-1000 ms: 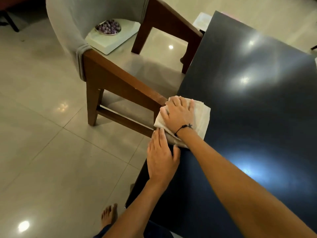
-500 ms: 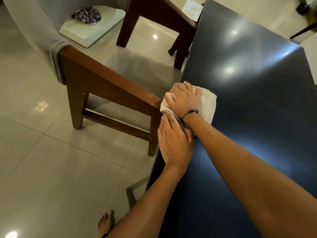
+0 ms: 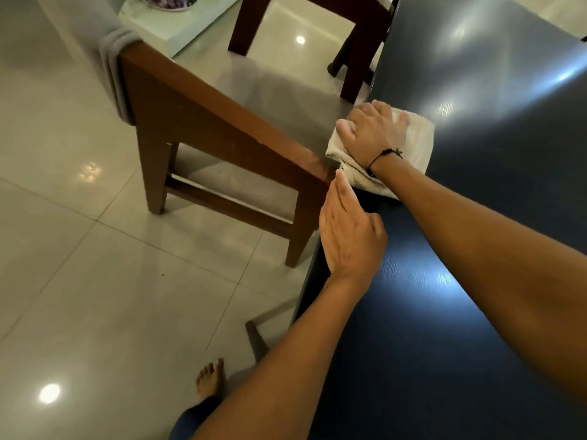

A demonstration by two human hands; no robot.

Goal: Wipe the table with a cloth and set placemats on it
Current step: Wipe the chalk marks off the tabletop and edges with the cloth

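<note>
A dark glossy table (image 3: 476,281) fills the right side of the view. At its left edge lies a folded off-white cloth (image 3: 419,141). My right hand (image 3: 371,134), a black cord on its wrist, presses flat on that cloth. Just nearer along the same edge, my left hand (image 3: 349,236) rests flat with the fingers held together and nothing in it. Part of the cloth hangs over the table edge. No placemat is in view.
A wooden chair (image 3: 222,134) with a grey seat stands close against the table's left edge, its arm almost touching the cloth. On a white block (image 3: 178,23) behind it sits a dish of purple things (image 3: 168,0). My bare foot (image 3: 209,379) is on the tiled floor.
My right hand has slid the cloth farther along the table's left edge, away from me. My left hand followed along the edge, and a gap has opened between the two hands.
</note>
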